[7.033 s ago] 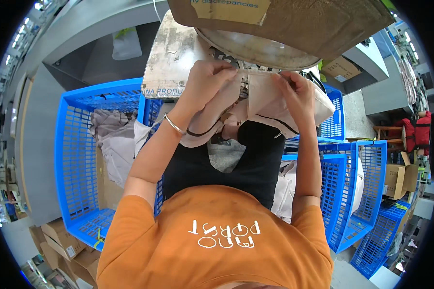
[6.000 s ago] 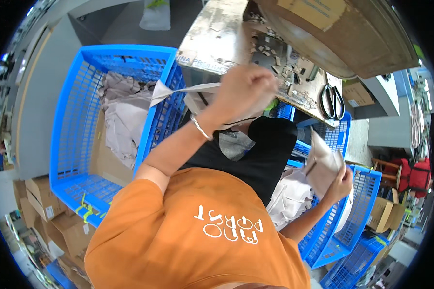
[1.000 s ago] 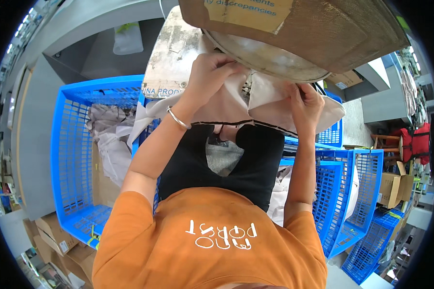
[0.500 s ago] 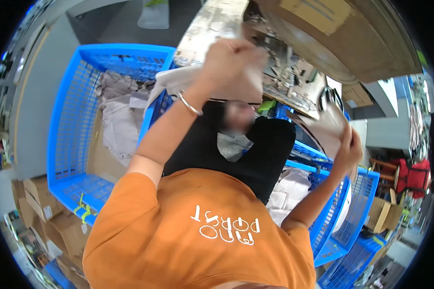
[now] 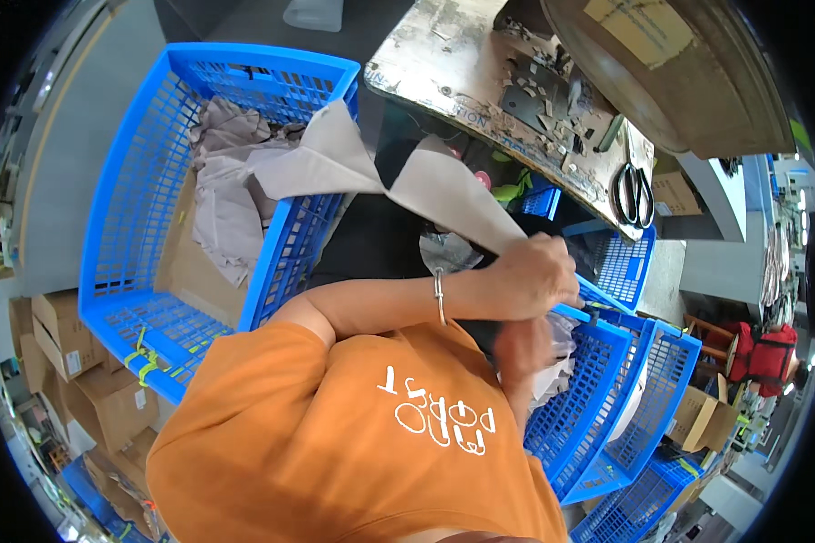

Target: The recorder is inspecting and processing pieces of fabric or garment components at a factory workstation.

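My left hand (image 5: 536,271), with a silver bangle at its wrist, reaches across my body and is closed on the end of a pale grey-beige cloth piece (image 5: 453,199). That piece narrows to a join with a second cloth piece (image 5: 330,149), which trails leftward over the rim of the blue basket (image 5: 272,262). Just below my left hand is my right hand (image 5: 521,351), smeared by motion and partly covered, so its fingers cannot be made out. More crumpled cloth pieces (image 5: 229,204) lie inside the basket.
Beyond my knees stands a worn worktable (image 5: 426,68) strewn with scraps, with black-handled scissors (image 5: 633,195) at its right end. A large brown machine housing (image 5: 697,100) overhangs it. Other blue baskets (image 5: 580,398) stand at my right; cardboard boxes (image 5: 109,407) sit at lower left.
My left hand has come down and right from the table edge, drawing cloth out across my lap. My right hand has moved inward from the far right. The cloth now stretches back to the left basket.
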Available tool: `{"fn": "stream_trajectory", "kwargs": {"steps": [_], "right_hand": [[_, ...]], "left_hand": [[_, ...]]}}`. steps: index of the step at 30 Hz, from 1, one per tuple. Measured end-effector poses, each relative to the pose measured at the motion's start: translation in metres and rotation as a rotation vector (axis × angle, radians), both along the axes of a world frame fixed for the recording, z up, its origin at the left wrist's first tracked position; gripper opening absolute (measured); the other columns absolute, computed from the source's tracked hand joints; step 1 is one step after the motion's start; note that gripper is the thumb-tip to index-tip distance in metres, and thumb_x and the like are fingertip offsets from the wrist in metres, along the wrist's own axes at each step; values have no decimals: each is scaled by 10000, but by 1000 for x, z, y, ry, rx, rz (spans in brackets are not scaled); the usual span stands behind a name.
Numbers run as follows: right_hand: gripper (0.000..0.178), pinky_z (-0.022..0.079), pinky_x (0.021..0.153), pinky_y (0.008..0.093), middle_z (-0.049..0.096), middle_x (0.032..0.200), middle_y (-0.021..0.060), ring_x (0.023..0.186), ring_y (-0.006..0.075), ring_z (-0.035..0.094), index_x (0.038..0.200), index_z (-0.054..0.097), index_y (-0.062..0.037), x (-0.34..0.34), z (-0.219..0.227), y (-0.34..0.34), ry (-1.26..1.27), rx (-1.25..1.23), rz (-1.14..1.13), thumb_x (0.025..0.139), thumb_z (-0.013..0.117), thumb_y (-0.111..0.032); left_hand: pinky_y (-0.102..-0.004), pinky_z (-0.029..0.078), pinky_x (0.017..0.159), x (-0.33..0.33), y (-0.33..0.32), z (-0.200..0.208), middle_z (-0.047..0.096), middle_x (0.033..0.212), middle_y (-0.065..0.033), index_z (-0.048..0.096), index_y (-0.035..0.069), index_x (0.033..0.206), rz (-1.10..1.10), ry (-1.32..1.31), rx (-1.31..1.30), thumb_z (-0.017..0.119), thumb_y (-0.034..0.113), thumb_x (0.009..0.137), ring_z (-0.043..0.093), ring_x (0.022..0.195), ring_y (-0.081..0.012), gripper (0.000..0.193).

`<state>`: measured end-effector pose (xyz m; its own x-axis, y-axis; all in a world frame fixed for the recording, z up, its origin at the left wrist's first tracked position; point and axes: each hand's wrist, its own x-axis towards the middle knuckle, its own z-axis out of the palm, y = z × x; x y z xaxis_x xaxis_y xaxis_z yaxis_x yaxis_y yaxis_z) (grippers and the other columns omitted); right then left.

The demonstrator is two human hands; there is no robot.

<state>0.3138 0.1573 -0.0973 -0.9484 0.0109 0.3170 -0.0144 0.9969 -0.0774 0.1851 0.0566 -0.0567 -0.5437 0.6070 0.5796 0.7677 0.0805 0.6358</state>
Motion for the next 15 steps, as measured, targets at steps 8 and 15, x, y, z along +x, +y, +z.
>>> {"fn": "stream_trajectory", "kwargs": {"steps": [8, 15], "right_hand": [[375, 479, 906, 385, 592, 1241, 49, 1055, 228, 624, 1254, 609, -122, -78, -11, -51, 55, 3, 410, 886, 677, -149], [82, 500, 576, 343, 653, 798, 117, 653, 273, 653, 934, 696, -48, -122, 56, 23, 402, -358, 152, 854, 688, -39]], "left_hand": [[-409, 455, 982, 32, -10, 12, 681, 1001, -72, 733, 85, 861, -198, -96, 166, 723, 203, 818, 614, 1053, -284, 125], [-433, 461, 988, -37, -76, 7, 697, 1088, -124, 714, 61, 1095, 473, -181, 128, 789, 235, 815, 618, 1076, -343, 338]]}}
